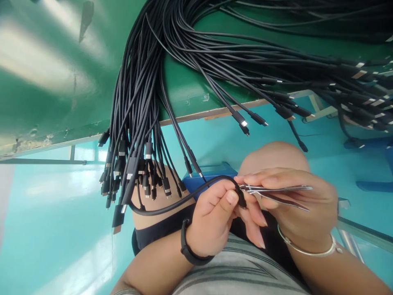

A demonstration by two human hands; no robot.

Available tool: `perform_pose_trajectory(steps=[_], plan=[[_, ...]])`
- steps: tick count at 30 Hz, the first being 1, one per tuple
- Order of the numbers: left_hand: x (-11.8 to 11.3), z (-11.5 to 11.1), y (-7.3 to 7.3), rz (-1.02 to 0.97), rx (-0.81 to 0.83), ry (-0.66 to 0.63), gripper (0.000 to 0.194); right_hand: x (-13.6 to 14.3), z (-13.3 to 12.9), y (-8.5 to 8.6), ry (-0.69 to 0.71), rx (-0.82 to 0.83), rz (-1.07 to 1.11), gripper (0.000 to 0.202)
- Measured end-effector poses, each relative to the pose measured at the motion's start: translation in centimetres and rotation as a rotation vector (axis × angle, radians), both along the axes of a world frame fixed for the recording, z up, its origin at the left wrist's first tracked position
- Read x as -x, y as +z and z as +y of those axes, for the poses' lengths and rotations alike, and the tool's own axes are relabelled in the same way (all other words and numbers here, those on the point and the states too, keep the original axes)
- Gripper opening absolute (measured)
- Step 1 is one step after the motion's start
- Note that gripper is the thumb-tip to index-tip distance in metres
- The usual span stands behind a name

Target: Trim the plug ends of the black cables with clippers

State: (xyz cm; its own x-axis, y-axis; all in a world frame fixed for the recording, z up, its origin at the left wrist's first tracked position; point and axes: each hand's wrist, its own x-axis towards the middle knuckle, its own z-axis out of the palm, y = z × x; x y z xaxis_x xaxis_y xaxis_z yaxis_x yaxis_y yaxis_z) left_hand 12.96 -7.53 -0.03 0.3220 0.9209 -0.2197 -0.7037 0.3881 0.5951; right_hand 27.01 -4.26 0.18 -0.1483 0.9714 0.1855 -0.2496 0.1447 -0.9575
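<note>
Your left arm (153, 262) reaches in from the lower left, your right arm (346, 266) from the lower right, bringing both hands together before your torso. Your left hand (215, 217) pinches between thumb and forefinger; your right hand (303, 200) is curled closed, its fingers pointing toward the left

1. The table (46, 88) lay before the person.
2. Over its near edge hung the left cable bundle (138, 82).
3. The right cable bundle (260, 49) spread rightward across the table, many ends past the edge.
4. A single cable (184, 200) arched from beside the left bundle's lower ends into the left hand (211, 217).
5. Just right lay the clippers (276, 189), in the right hand (307, 205).
</note>
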Motion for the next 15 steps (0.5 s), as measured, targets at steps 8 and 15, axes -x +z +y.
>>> perform_pose_trajectory(steps=[8,15], plan=[[-0.3,-0.1,-0.2,0.000,0.025,0.008,0.029,0.1,0.0,-0.3,0.004,-0.035,0.024,0.031],[-0.7,-0.3,-1.2,-0.170,-0.019,-0.015,0.030,-0.1,0.3,-0.8,0.035,0.135,0.238,0.021]])
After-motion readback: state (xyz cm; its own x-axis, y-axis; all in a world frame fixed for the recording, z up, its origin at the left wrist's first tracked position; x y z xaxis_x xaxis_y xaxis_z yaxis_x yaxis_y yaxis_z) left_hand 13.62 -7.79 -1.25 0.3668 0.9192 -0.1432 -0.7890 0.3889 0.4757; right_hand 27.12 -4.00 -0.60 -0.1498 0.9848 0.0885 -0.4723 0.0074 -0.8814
